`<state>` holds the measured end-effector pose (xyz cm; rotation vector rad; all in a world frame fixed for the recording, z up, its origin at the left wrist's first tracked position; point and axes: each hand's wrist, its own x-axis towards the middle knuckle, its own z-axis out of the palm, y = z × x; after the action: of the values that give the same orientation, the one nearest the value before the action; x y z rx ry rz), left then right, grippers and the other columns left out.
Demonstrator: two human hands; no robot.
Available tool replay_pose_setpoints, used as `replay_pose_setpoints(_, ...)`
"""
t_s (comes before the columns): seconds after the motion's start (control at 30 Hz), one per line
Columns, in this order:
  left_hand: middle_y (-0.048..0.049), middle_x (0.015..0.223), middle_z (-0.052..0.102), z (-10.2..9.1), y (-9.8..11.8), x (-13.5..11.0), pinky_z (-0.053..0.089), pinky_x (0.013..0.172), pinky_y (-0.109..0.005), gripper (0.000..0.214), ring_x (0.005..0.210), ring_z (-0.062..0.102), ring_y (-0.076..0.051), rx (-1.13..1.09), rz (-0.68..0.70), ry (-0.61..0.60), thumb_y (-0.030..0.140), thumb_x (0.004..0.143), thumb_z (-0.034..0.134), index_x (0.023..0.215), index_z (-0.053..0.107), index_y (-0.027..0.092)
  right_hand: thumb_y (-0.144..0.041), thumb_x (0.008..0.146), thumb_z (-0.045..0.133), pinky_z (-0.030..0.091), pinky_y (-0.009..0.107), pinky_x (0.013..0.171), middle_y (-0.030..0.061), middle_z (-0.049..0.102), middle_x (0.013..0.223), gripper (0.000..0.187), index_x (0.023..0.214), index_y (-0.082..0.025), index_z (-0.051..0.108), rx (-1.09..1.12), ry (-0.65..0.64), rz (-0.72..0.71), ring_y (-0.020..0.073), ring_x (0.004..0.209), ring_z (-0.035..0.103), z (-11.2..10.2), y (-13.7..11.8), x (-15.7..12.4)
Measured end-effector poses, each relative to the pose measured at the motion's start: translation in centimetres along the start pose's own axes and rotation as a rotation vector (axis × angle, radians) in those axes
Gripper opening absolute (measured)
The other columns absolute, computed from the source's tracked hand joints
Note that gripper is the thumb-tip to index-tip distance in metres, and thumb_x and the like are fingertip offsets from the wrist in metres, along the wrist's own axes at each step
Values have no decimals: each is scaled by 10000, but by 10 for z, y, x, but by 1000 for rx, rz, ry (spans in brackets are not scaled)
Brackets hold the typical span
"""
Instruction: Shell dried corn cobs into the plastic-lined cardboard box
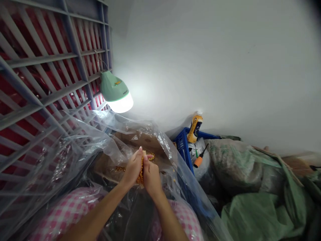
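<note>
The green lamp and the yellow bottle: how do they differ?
The green lamp hangs by a wire from the slatted rack; the yellow bottle sits tilted at the blue crate.
The lamp's white lower end glows; the bottle gives no light and has a white cap on top.
The lamp is broad and rounded, the bottle slimmer.
Shared: neither is held, as the left hand and right hand grip corn.

From my far place, I see small dark lettering on the green lamp and a printed label on the yellow bottle, but I can read neither.
</note>
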<state>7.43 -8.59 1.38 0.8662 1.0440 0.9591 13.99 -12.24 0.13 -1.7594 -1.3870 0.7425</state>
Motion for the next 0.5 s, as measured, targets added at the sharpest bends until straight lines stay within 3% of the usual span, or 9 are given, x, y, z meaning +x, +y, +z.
replay_pose_setpoints(0.17,-46,685,678,-1,-4,1,454,657,-258,489,660,616,-165,-40,0,-19,623,712,463,774,614,162,-501,891,117,336,259,512,116,619,613,675,691,-128,642,7,28,58,181,556,561,-3,0,1)
replay_pose_setpoints(0.27,-43,667,669,-2,-2,2,459,599,-254,443,639,617,-173,-88,-26,-25,598,692,515,727,614,167,-568,864,141,352,253,517,86,595,576,688,677,-129,637,152,47,143,167,535,534,-8,1,3)
replay_pose_setpoints(0.37,-71,644,666,-3,2,5,468,561,-278,473,640,629,-208,-145,-106,-68,608,691,501,710,631,154,-596,848,88,389,249,551,68,605,605,743,727,-130,655,342,-33,234,155,558,532,-15,2,6)
replay_pose_setpoints(0.5,-85,696,681,-3,9,4,479,614,-296,503,701,635,-226,-68,-15,-29,624,693,485,750,640,150,-583,856,182,409,255,697,49,644,764,645,874,-161,669,366,-12,102,156,708,559,-21,-1,7)
